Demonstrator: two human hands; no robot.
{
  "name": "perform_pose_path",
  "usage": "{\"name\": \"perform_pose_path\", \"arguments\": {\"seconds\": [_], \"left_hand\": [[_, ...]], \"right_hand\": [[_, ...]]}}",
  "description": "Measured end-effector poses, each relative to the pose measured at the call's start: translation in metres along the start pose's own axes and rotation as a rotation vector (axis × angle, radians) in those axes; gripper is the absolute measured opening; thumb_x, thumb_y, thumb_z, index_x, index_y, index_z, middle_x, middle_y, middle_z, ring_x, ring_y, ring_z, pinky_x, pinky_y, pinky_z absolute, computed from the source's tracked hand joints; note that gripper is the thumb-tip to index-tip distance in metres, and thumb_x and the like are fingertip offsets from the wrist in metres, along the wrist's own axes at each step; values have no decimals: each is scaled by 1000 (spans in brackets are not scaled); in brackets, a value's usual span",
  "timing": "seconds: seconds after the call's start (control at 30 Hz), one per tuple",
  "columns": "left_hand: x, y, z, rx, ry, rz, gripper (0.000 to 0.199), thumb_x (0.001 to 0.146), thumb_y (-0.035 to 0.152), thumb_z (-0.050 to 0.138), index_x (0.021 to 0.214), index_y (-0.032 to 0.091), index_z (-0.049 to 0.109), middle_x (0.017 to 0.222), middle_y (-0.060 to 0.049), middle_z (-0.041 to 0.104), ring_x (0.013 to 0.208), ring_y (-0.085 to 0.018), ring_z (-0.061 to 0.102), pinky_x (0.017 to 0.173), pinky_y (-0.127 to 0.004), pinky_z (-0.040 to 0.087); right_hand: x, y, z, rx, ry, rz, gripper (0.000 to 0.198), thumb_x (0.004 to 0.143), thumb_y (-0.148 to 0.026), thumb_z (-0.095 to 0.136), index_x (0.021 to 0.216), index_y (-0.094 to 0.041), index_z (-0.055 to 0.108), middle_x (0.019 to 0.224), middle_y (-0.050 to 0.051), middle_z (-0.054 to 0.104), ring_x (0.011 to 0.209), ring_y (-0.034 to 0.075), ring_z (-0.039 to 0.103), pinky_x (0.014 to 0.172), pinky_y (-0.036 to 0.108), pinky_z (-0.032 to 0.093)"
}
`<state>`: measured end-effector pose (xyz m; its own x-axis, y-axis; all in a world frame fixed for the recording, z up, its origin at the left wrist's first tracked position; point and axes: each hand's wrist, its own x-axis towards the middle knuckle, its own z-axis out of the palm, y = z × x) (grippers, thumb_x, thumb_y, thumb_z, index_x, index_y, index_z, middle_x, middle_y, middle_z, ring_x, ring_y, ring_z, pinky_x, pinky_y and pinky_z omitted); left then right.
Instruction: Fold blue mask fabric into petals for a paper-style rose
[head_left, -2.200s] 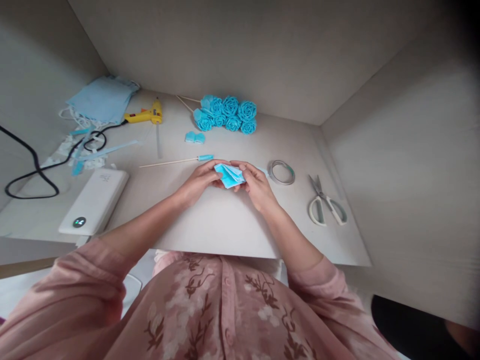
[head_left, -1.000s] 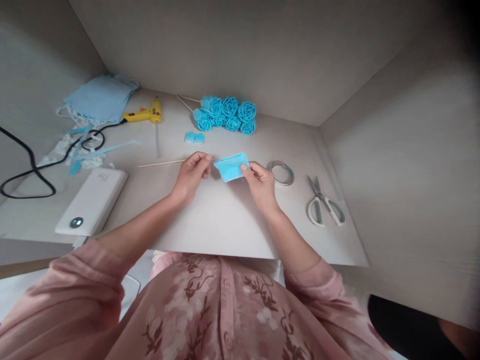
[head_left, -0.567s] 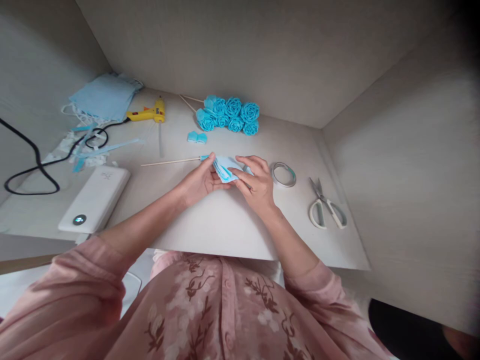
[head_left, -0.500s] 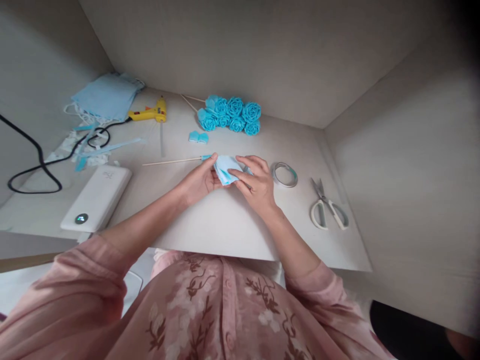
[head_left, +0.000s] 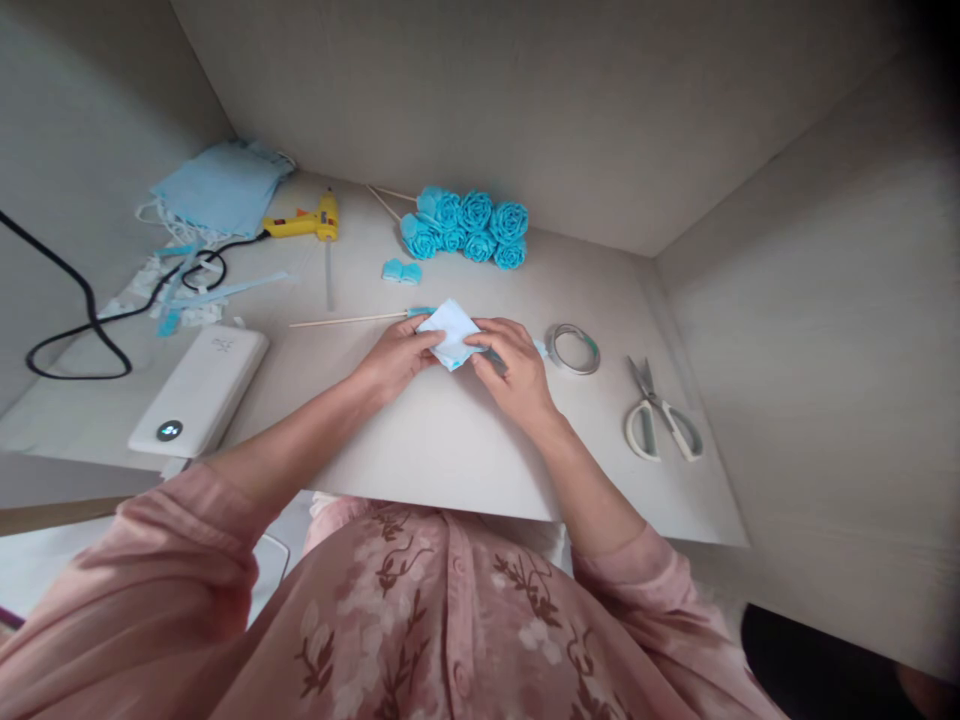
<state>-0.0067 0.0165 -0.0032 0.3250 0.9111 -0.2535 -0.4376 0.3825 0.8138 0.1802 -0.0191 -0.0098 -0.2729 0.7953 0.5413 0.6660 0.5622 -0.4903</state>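
Between my two hands is a small stack of pale blue fabric squares [head_left: 452,328], held up with one corner pointing away from me. My left hand [head_left: 397,360] pinches its left side, thumb on top. My right hand [head_left: 517,365] grips the right edge between thumb and fingers. Just past my left hand lies a thin wooden stick [head_left: 345,321] with a blue wrapped end, partly hidden by the squares. Beyond it rests a small blue scalloped piece [head_left: 402,271]. Several blue fabric roses [head_left: 476,212] lie bunched at the back, some with sticks showing.
A yellow glue gun [head_left: 304,222] stands at the back left, beside a pile of face masks [head_left: 214,190] and scraps. Its black cord [head_left: 82,377] loops leftward. A white power bank [head_left: 199,390] lies front left. Right of my hands are a tape roll [head_left: 574,350] and scissors [head_left: 660,415].
The fabric squares have been turned so a corner now points away from me, and they look flatter. My left thumb has shifted onto their top face. The view has shifted slightly.
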Motion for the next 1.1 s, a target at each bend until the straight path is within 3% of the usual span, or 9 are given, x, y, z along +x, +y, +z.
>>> {"name": "perform_pose_path", "arguments": {"seconds": [0.13,0.33,0.4,0.5,0.63,0.73,0.87,1.1], "left_hand": [[1,-1,-2,41,-5,30,22,69,12,72,91,12,67,81,-3,69,71,-13,64,76,-29,51],[-1,0,0,16,-21,-17,23,71,12,69,94,12,66,79,-4,71,71,-15,66,75,-32,53],[-2,1,1,-12,-7,-41,22,72,10,68,94,12,66,83,-5,72,72,-16,68,75,-32,54],[-1,3,1,-51,15,-45,21,74,7,66,94,12,66,88,-6,74,75,-15,69,75,-30,54],[1,3,-1,-77,21,-38,20,75,5,65,93,13,66,88,-6,74,76,-15,69,81,-30,54],[2,1,-2,-83,-4,-42,21,75,5,66,94,13,67,86,-6,73,75,-15,68,82,-32,53],[0,1,0,-62,-27,-49,22,72,6,69,93,12,68,85,-5,72,74,-14,66,83,-33,53],[-2,0,-1,77,-60,43,20,75,20,74,93,11,71,86,-5,73,75,-14,67,78,-31,56]], "right_hand": [[1,-3,-2,103,1,128,15,93,-37,60,96,-25,68,108,6,74,105,22,65,96,41,49],[1,-5,-3,163,16,290,19,94,-39,57,89,-24,67,93,3,74,90,19,67,87,34,50],[1,-5,-5,167,33,259,19,96,-35,51,99,-25,67,102,4,74,98,20,66,91,35,50],[3,-5,-10,141,59,91,29,93,-21,45,115,-25,63,124,6,69,118,23,60,104,42,45],[4,-2,-11,14,-18,-52,45,85,-13,48,127,-27,58,141,6,59,133,26,49,112,50,39],[3,2,-7,-54,-63,-52,37,88,-16,53,121,-29,63,140,5,60,132,27,49,111,50,40],[2,7,-3,-14,4,-46,12,91,-25,61,97,-28,71,119,4,71,117,24,58,103,45,46],[2,3,-2,209,37,152,13,89,-37,66,88,-25,70,112,5,75,107,22,66,98,41,49]]}}
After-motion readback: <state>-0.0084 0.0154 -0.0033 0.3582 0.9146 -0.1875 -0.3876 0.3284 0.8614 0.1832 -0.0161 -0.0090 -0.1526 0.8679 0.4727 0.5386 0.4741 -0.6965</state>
